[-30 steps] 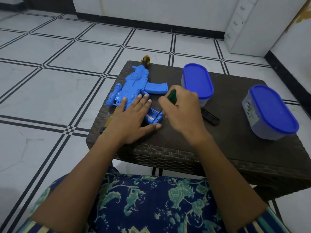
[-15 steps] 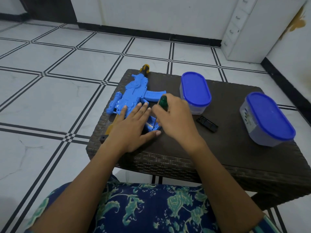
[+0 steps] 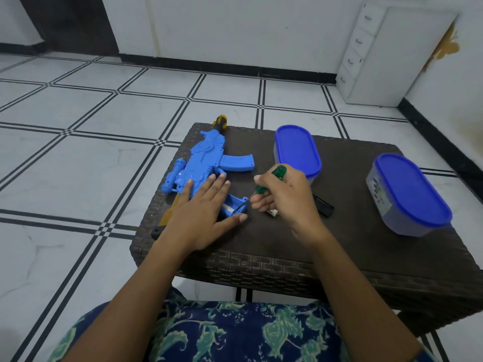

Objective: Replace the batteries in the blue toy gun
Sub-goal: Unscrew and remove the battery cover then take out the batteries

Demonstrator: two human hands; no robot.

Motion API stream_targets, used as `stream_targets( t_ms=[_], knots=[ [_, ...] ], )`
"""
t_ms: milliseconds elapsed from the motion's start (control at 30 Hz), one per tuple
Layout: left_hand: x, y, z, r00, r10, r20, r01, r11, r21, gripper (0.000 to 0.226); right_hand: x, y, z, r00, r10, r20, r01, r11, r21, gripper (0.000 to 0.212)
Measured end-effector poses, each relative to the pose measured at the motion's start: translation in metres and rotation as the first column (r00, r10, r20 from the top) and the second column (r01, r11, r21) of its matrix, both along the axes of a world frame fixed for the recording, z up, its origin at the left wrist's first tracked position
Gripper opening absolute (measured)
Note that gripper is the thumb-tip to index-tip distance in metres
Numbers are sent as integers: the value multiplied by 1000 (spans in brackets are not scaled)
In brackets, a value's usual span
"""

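The blue toy gun [image 3: 206, 160] lies on the left part of the dark woven table [image 3: 352, 259], muzzle pointing away. My left hand [image 3: 206, 210] presses flat on its rear half with straight fingers. The open battery compartment [image 3: 235, 205] shows just right of that hand, with a battery inside. My right hand [image 3: 285, 197] grips a green-handled screwdriver [image 3: 269, 181], whose tip reaches into the compartment. A small white battery [image 3: 271, 212] lies on the table under my right hand. A black cover piece [image 3: 324, 207] lies just to the right.
Two grey containers with blue lids stand on the table, one [image 3: 296, 150] behind my right hand and one [image 3: 407, 194] near the right edge. The gun's left side overhangs the table edge. White tiled floor surrounds the table; a white drawer unit [image 3: 371, 56] stands at the back right.
My right hand has tilted the screwdriver so its tip is back in the compartment, and a small battery now lies on the table under it. My left hand stays pressed on the gun.
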State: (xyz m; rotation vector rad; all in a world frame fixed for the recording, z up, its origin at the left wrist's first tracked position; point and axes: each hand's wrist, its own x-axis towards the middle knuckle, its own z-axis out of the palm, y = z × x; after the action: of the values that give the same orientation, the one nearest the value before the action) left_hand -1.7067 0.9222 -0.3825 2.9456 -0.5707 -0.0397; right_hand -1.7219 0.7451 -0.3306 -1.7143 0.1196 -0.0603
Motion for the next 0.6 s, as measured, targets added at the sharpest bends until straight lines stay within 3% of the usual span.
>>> stream_targets(
  t_ms=[367, 600],
  knots=[
    [1, 1, -1, 1000, 2, 12, -2, 999, -55, 97, -4, -5, 3, 997, -23, -69, 33, 989, 146, 12],
    [3, 1, -1, 999, 42, 22, -36, 971, -235, 77, -4, -6, 7, 999, -45, -32, 49, 983, 176, 12]
  ],
)
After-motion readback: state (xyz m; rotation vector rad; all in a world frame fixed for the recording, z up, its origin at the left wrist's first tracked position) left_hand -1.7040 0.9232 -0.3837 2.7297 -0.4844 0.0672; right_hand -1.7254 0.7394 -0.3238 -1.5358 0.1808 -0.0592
